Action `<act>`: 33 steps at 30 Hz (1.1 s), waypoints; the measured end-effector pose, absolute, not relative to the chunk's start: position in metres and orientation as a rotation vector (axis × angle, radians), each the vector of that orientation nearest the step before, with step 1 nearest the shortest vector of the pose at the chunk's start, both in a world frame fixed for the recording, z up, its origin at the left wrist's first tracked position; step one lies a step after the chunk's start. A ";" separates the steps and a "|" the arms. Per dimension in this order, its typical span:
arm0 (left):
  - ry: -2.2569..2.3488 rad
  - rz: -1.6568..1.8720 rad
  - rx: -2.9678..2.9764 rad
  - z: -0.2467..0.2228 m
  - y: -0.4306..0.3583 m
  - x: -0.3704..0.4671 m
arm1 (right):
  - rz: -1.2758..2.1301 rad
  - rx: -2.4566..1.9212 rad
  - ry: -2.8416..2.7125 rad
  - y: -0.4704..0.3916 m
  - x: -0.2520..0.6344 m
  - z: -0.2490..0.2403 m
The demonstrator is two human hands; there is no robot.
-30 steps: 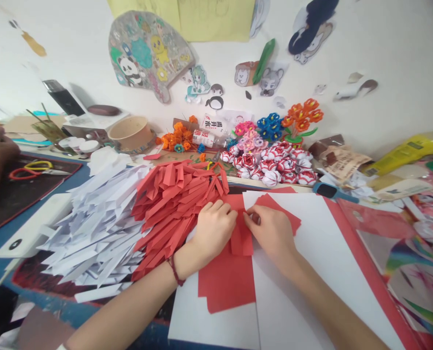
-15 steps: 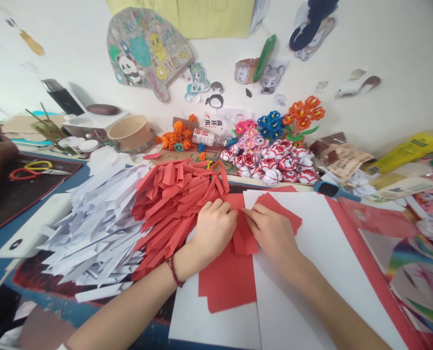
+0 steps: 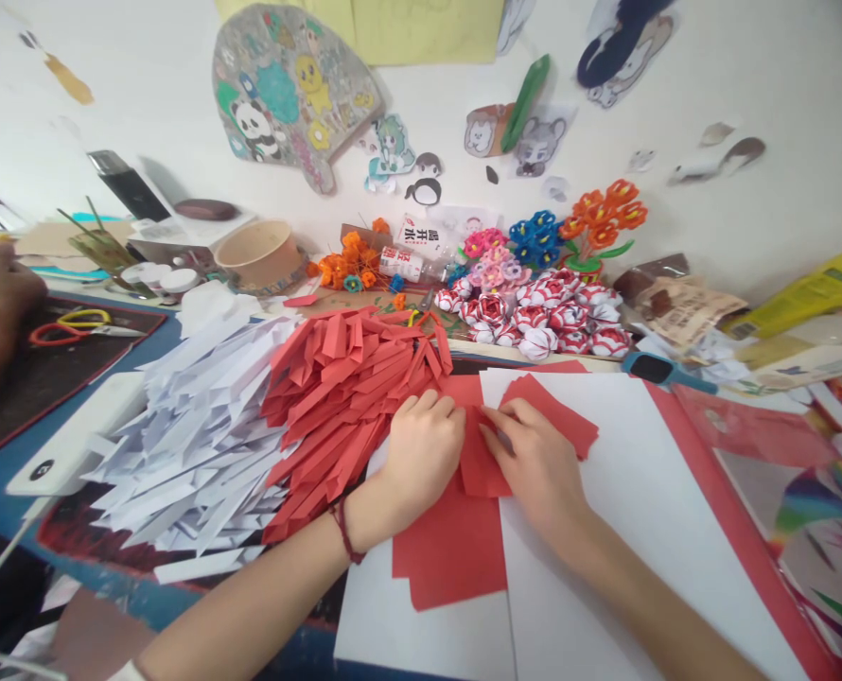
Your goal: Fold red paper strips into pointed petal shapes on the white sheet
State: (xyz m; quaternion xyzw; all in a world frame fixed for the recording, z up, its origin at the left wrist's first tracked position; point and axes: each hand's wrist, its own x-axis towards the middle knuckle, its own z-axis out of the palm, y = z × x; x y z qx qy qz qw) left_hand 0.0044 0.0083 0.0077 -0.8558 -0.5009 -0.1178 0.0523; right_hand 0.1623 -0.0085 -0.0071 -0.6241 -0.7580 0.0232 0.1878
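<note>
Between my two hands lies a small piece of red paper [image 3: 483,473], on top of larger red sheets [image 3: 456,553]. My left hand [image 3: 427,440] is closed, its fingers curled down on the small piece's left side. My right hand [image 3: 535,454] touches the piece's right side, thumb and forefinger slightly apart at the paper. More red pieces [image 3: 559,413] lie just beyond my right hand. White sheets [image 3: 620,511] are spread under everything. Left of my left hand is a pile of folded red strips [image 3: 350,378], with folded white strips [image 3: 208,416] beside it.
Scissors [image 3: 73,326] and another person's hand [image 3: 6,284] are at the far left, near a white power bank [image 3: 80,435]. Red-and-white paper flowers [image 3: 555,312] line the back, beside a round tub [image 3: 259,255]. A blue watch [image 3: 652,367] lies at the back right.
My right thumb and fingers have parted a little at the small red paper. The whole view has shifted slightly; my left hand stays on the paper.
</note>
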 end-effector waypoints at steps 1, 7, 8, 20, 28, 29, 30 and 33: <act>-1.518 -0.356 -2.602 0.008 0.008 0.005 | 0.042 -1.741 -2.139 -0.009 0.162 -0.007; -1.516 -0.373 -2.606 0.008 0.007 0.005 | -0.163 -1.676 -2.227 -0.012 0.160 -0.009; -1.514 -0.377 -2.604 0.007 0.007 0.005 | -0.192 -1.662 -2.243 -0.012 0.160 -0.009; -1.512 -0.254 -2.599 0.005 0.004 0.005 | -0.215 -1.642 -2.317 -0.011 0.161 -0.008; -1.523 -0.178 -2.595 0.007 -0.001 0.008 | -0.148 -1.640 -2.319 -0.013 0.159 -0.009; -1.518 -0.166 -2.595 0.008 -0.001 0.008 | -0.137 -1.638 -2.317 -0.012 0.159 -0.009; -1.514 -0.154 -2.596 0.008 -0.002 0.008 | -0.121 -1.635 -2.318 -0.012 0.159 -0.009; -1.501 -0.122 -2.609 0.009 -0.002 0.007 | -0.066 -1.629 -2.323 -0.012 0.159 -0.010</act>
